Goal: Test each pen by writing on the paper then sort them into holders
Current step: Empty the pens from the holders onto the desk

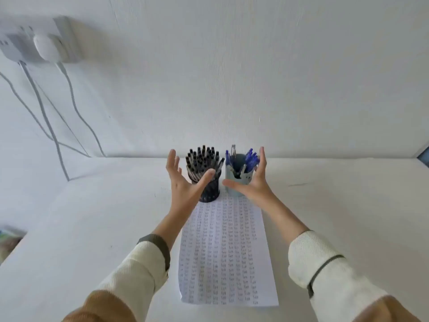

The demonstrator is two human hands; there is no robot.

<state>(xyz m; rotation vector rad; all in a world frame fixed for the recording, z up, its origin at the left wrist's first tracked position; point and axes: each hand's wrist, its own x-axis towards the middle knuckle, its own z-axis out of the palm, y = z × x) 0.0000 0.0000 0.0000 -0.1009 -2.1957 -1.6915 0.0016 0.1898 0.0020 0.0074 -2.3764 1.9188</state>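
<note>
As black pens (202, 156) fill dark holder (212, 192), blue pens (251, 156) pale holder (234, 175), sorting looks done | left hand (183, 183) wide, empty | right hand (254, 184) likewise

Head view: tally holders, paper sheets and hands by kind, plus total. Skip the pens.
Pen holders: 2 (black mesh holder, light blue holder)
Paper sheet: 1
Hands: 2 (left hand, right hand), both open and holding nothing
Total: 5
</note>
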